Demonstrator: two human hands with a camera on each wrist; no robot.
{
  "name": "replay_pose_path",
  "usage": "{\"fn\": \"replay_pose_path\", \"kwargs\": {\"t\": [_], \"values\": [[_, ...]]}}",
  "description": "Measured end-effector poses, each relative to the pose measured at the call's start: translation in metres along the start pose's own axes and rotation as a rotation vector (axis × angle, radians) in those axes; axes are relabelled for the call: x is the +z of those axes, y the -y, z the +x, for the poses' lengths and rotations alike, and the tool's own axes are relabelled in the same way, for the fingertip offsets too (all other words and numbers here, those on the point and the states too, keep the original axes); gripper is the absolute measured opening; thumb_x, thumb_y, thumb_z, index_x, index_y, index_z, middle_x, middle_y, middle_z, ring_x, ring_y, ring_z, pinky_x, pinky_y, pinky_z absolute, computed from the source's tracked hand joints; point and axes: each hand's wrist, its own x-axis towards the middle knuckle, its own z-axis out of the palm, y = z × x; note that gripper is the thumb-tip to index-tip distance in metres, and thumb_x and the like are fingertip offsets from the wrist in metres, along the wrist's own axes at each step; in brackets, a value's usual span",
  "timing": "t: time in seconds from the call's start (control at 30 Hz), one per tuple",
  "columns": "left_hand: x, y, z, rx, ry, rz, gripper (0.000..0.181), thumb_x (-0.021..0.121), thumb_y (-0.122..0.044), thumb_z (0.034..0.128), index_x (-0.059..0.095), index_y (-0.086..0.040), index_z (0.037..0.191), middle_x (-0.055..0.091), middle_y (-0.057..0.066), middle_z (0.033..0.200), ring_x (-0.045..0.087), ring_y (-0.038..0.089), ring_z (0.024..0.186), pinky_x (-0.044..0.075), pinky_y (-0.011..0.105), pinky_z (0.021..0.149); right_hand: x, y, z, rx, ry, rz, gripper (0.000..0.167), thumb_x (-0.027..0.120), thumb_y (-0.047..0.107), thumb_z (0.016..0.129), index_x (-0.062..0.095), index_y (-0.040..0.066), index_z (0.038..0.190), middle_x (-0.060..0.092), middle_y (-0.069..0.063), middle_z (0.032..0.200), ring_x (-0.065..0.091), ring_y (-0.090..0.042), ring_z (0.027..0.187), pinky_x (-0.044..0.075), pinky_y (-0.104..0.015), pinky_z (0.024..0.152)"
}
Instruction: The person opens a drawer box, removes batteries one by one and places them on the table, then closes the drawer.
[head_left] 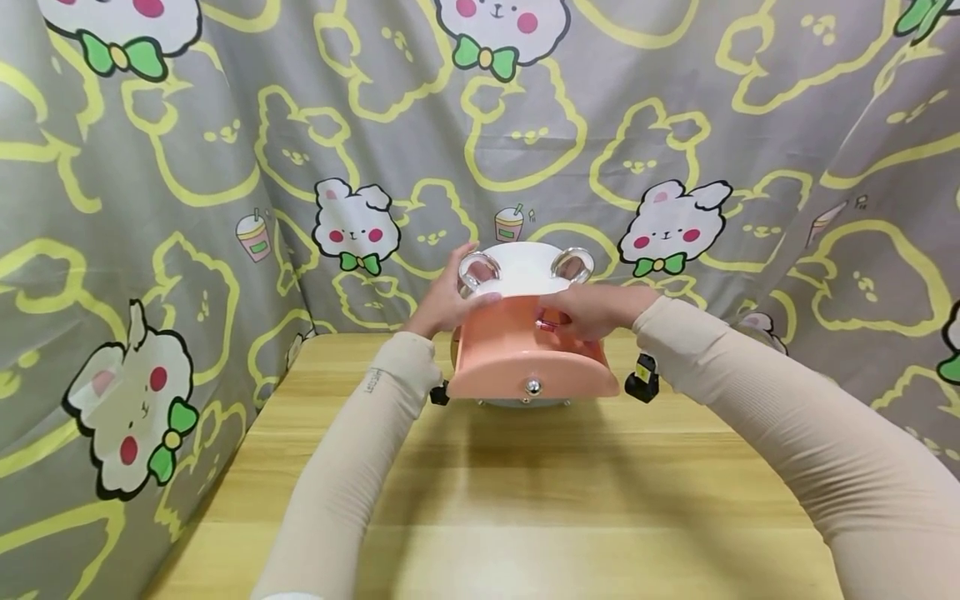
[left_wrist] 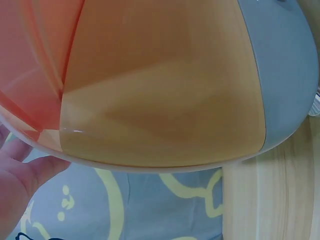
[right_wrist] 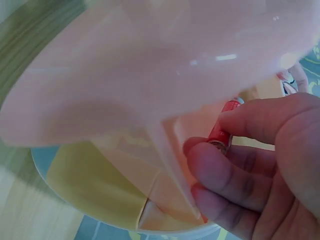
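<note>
A small storage box (head_left: 525, 267) with a white top and two clear ear-shaped loops stands on the table. Its peach drawer (head_left: 491, 377), with a round silver knob (head_left: 533, 387), is pulled out toward me. My left hand (head_left: 444, 298) grips the box's left side near the ear, thumb at the top front edge; some of its fingers are hidden. Over the drawer's right part, my right hand (head_left: 592, 308) pinches a small red cylinder (right_wrist: 222, 127) with metallic ends, like a battery, between thumb and fingers. Much of the drawer's inside is hidden.
A wooden table (head_left: 510, 517) carries the box near its back edge. Grey patterned curtains (head_left: 420, 125) hang close behind and at both sides. Black devices (head_left: 642, 379) sit at both wrists, beside the drawer.
</note>
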Motion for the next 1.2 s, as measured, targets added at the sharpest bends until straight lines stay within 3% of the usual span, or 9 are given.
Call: {"fn": "replay_pose_path", "kwargs": {"t": [0.3,0.67,0.9,1.2], "values": [[0.005,0.003,-0.004,-0.027,-0.051,-0.043,0.094,0.085,-0.043,0.0718,0.033,-0.026,0.148,0.047,0.015,0.14,0.047,0.03,0.122,0.038,0.05,0.102,0.005,-0.001,0.0,0.003,-0.005,0.065,0.03,0.062,0.007,0.094,0.058,0.01,0.123,0.062,-0.005,0.098,0.059,-0.019,0.079,0.054,-0.031,0.074],[0.007,-0.006,0.001,-0.026,-0.072,-0.054,0.093,0.086,-0.038,0.072,0.034,-0.021,0.147,0.055,0.014,0.124,0.054,0.026,0.108,0.043,0.045,0.096,0.0,-0.008,-0.008,0.024,-0.01,0.116,0.03,0.063,0.004,0.092,0.057,0.005,0.122,0.064,-0.009,0.096,0.063,-0.017,0.068,0.056,-0.029,0.066],[0.008,-0.005,0.002,-0.037,-0.061,-0.06,0.093,0.084,-0.04,0.0737,0.031,-0.025,0.148,0.053,0.014,0.129,0.053,0.027,0.112,0.042,0.046,0.098,-0.001,-0.007,-0.01,0.012,-0.048,0.076,0.026,0.064,0.007,0.092,0.058,0.007,0.117,0.062,-0.004,0.09,0.058,-0.018,0.074,0.054,-0.029,0.069],[0.004,0.0,0.0,-0.022,-0.004,0.026,0.09,0.076,-0.051,0.0788,0.023,-0.037,0.15,0.048,0.017,0.136,0.049,0.031,0.12,0.038,0.051,0.101,0.003,-0.013,-0.014,0.011,-0.089,0.068,0.022,0.064,0.008,0.091,0.058,0.01,0.112,0.06,-0.002,0.084,0.056,-0.018,0.075,0.052,-0.031,0.069]]}}
